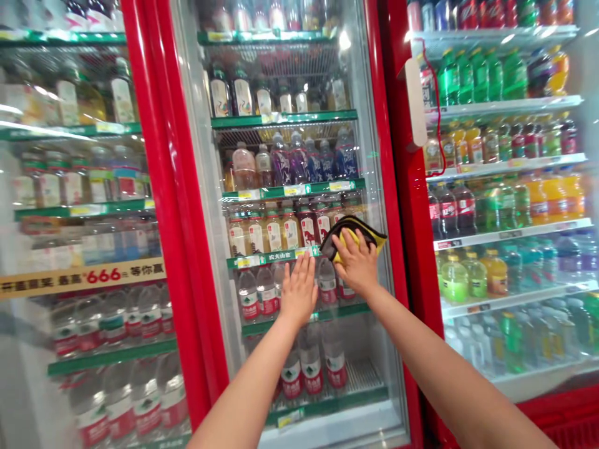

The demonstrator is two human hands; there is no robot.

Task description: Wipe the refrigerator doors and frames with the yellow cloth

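Note:
My right hand (357,264) presses a yellow and black cloth (377,237) against the glass door (322,340) of the middle fridge, its fingers spread over the cloth. To its left, my left hand (298,290) lies flat on the same glass with fingers stretched out and nothing in it. Behind the glass, bottles with white labels (274,234) stand on the shelf at hand height, and water bottles (249,299) stand on the shelf below. The underside of the cloth is hidden.
A red door frame (390,187) runs down the right of the glass, and another red frame (173,187) down the left. A white handle (414,103) with a red cord (438,118) is on the right fridge. Stocked shelves (515,236) show on both sides.

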